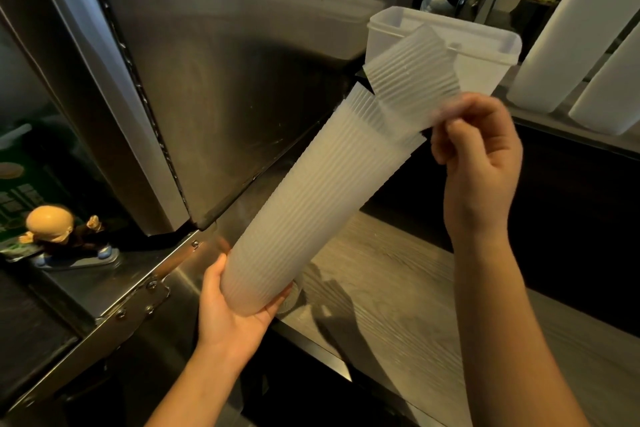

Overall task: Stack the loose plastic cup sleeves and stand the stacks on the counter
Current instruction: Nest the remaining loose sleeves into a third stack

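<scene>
At centre frame, your left grip [239, 305] curls round the bottom end of a long stack [311, 198] of sleeves, tilted toward the upper right above the tabletop [398, 305]. Your right grip [481, 163] pinches one loose sleeve [412, 80] at the stack's top end, in front of a clear tub [491, 55].

Left hand [239, 305] grips tilted stack [311, 204]; right hand [481, 163] pinches loose sleeve [412, 80]
</scene>
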Demonstrator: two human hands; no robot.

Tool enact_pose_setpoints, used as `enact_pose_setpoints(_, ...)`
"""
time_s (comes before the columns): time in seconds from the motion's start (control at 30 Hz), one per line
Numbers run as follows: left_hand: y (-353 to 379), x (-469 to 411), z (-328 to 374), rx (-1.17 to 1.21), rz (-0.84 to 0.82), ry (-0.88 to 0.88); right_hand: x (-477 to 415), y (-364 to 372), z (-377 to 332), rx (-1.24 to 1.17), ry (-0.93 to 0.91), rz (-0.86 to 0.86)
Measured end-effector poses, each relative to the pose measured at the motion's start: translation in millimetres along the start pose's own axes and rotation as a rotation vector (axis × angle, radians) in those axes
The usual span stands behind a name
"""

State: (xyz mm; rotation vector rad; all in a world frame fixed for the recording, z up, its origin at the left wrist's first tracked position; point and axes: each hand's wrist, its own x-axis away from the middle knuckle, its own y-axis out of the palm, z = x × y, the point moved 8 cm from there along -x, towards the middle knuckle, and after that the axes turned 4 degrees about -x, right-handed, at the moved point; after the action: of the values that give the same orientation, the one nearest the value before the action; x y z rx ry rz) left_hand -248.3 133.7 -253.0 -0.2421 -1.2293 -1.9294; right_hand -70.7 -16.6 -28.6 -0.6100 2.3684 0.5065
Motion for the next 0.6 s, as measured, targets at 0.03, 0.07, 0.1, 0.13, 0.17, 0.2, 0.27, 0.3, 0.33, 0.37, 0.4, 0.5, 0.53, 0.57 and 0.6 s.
enact_pose_setpoints(0.03, -1, -1, 0, 0.009, -0.003, -0.004, 2, 1, 2, 0.036, 0.014, -0.010)
enact_pose_setpoints(0.07, -1, -2, 0, 0.015, -0.019, -0.014, 3, 0, 5, 0.069, 0.029, -0.011)
enact_pose_setpoints(0.1, -1, -3, -1, 0.006, -0.028, -0.018, 4, 0, 6, 0.098, 0.039, -0.013)
enact_pose_setpoints(0.13, -1, -3, 0, -0.008, -0.021, -0.015, 5, 0, 7, 0.126, 0.041, -0.020)
enact_pose_setpoints(0.17, -2, -3, 0, -0.017, -0.025, -0.009, 5, 1, 8, 0.153, 0.039, -0.038)
enact_pose_setpoints(0.2, 0, -2, 0, -0.019, -0.035, -0.005, 6, 3, 9, 0.179, 0.038, -0.068)
enact_pose_setpoints(0.27, -2, -4, 0, -0.015, -0.025, 0.005, 9, 11, 13, 0.228, 0.053, -0.156)
enact_pose_setpoints(0.3, -3, -4, 0, -0.015, -0.027, 0.006, 12, 15, 14, 0.243, 0.062, -0.195)
enact_pose_setpoints(0.33, -4, -4, 0, -0.014, -0.024, -0.002, 14, 16, 15, 0.233, 0.068, -0.212)
enact_pose_setpoints(0.37, -3, -3, 0, 0.001, -0.039, -0.013, 16, 13, 16, 0.193, 0.076, -0.196)
enact_pose_setpoints(0.4, -6, -6, -3, 0.001, -0.014, -0.009, 18, 7, 18, 0.131, 0.092, -0.139)
enact_pose_setpoints(0.5, -3, 0, 4, -0.012, -0.027, 0.029, 39, -17, 48, -0.020, 0.216, 0.134)
enact_pose_setpoints(0.53, -3, -1, 5, 0.007, -0.053, 0.067, 53, -19, 65, 0.024, 0.278, 0.153)
enact_pose_setpoints(0.57, 0, 21, 15, 0.059, -0.067, 0.083, 68, -14, 83, 0.131, 0.346, 0.087)
enact_pose_setpoints(0.6, -1, 15, 12, 0.074, 0.002, 0.113, 84, -2, 100, 0.270, 0.413, -0.070)
